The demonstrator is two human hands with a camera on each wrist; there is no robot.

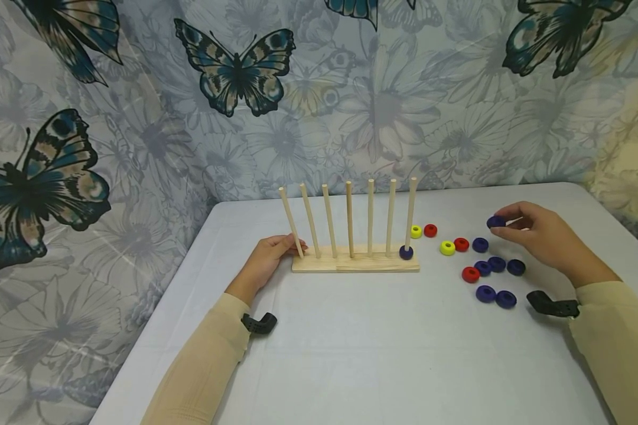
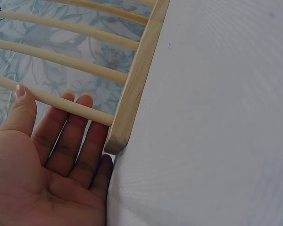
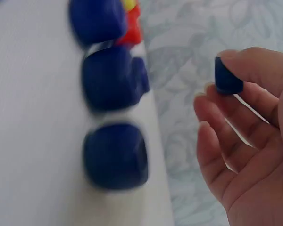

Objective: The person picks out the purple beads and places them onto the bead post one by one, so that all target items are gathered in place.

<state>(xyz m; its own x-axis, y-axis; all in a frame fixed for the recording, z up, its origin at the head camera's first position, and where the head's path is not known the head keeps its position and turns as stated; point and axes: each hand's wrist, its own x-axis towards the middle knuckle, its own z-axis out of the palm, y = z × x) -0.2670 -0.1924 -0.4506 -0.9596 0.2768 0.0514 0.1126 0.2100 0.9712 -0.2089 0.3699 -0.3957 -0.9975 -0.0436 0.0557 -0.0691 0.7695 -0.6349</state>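
A wooden stand (image 1: 356, 267) with a row of several upright pegs rests on the table. One dark blue ring (image 1: 406, 252) sits at the foot of its rightmost peg. My left hand (image 1: 270, 260) is at the stand's left end, its extended fingers (image 2: 68, 136) behind the end peg (image 2: 75, 107) and the thumb at the peg's near side. Off to the right, my right hand (image 1: 544, 236) pinches a dark blue ring (image 3: 228, 79) between thumb and fingers, above the table. The other right-hand fingers are loosely bent.
Several loose blue rings (image 1: 516, 267), red rings (image 1: 470, 274) and yellow rings (image 1: 447, 248) lie between the stand and my right hand. A white cloth covers the table (image 1: 372, 348). Behind it hangs a butterfly-patterned curtain (image 1: 308, 141).
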